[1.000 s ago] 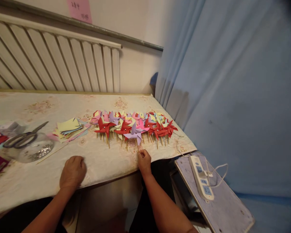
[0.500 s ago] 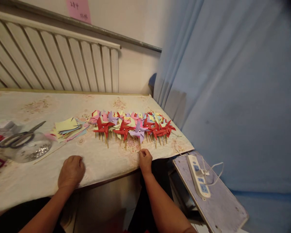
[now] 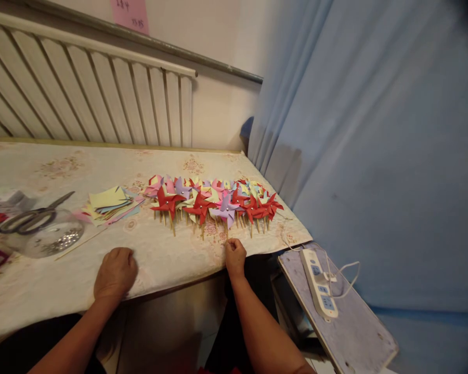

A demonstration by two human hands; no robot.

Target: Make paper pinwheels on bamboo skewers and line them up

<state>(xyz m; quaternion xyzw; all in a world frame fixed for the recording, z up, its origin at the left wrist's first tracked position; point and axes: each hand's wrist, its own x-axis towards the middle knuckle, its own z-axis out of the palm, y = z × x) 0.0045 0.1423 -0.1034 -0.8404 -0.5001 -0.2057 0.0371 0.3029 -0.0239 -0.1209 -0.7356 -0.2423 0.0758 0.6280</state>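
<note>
My right hand (image 3: 236,256) is at the table's front edge, its fingertips pinched around the lower end of a thin stick. That stick carries a purple paper pinwheel (image 3: 226,209), which lies at the front of a group of pinwheels. Red pinwheels (image 3: 200,206) flank it, with pink, yellow and more purple ones behind, all on wooden sticks. My left hand (image 3: 116,272) rests on the tablecloth as a closed fist, knuckles up, apart from the pinwheels. Nothing shows in it, though its fingertips are hidden.
Left of the pinwheels lie cut paper sheets (image 3: 111,202), a lone stick (image 3: 80,243), scissors (image 3: 31,221) and a clear dish of small metal pieces (image 3: 62,241). A power strip (image 3: 319,285) sits on a low board at right, beside a blue curtain (image 3: 393,156). A radiator (image 3: 97,88) stands behind.
</note>
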